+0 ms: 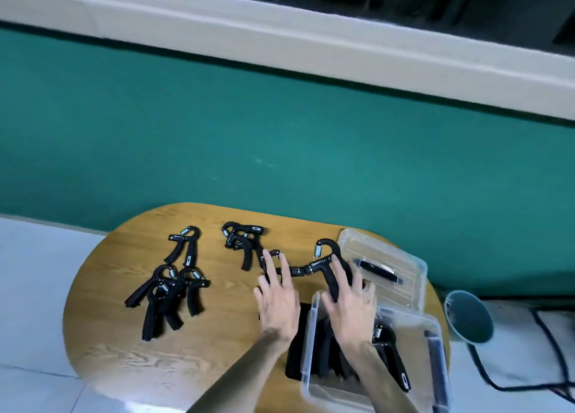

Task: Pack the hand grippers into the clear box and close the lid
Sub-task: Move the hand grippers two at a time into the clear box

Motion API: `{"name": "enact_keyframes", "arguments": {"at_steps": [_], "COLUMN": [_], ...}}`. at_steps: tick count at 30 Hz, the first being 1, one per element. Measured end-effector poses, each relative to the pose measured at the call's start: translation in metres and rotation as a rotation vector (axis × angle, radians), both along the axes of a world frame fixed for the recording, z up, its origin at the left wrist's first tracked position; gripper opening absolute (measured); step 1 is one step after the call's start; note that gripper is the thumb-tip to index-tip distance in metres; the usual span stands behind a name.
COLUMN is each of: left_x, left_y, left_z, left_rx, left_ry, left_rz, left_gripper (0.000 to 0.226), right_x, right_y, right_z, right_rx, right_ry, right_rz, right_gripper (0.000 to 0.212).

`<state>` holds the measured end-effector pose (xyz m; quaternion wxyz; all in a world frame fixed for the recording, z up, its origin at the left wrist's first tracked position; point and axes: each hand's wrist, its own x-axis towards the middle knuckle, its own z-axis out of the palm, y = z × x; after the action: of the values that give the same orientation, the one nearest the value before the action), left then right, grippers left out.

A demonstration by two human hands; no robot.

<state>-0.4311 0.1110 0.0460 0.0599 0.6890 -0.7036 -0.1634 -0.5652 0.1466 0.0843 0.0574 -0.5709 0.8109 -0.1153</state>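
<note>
Black hand grippers lie on the wooden table (105, 335): one alone (183, 244), a pile of three (168, 297) at the left, and a pair (244, 241) at the back. The clear box (311, 359) stands at the front right with hand grippers (392, 356) inside. Its lid (401, 260), with a black handle, lies flat behind it. My right hand (351, 300) grips a hand gripper (329, 263) above the box's far rim. My left hand (277, 297) rests with fingers spread on another gripper (273, 257).
A grey-green bin (469, 316) stands on the floor right of the table, with black cables (547, 350) beside it. A teal wall with a white ledge runs behind the table. A black mat (294, 350) lies under the box.
</note>
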Motion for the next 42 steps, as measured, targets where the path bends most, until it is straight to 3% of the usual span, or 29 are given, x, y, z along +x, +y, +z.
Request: {"name": "enact_keyframes", "arguments": {"at_steps": [14,18,33,42], "left_x": [-0.122,-0.135,-0.146,-0.148], "left_y": [0.105,0.124,0.125,0.111], "left_z": [-0.002,-0.018,-0.091,-0.121], "left_rx": [0.054,0.079,0.3,0.32], "left_ry": [-0.01,-0.042,-0.124,-0.185], "left_rz": [-0.124,-0.14,-0.21,-0.221], "left_gripper": [0.09,0.079,0.079,0.076], "right_x": [-0.115,-0.129,-0.15,-0.151], "right_y": [0.136,0.159,0.149,0.144], "right_z": [-0.025,-0.044,-0.113,-0.13], "right_rx": [0.047,0.128,0.309,0.402], "right_ry": [-0.093,-0.153,-0.153,-0.072], "right_rz": [-0.138,-0.17,-0.155,-0.133], "right_gripper": [0.081,0.083,0.071,0.07]}}
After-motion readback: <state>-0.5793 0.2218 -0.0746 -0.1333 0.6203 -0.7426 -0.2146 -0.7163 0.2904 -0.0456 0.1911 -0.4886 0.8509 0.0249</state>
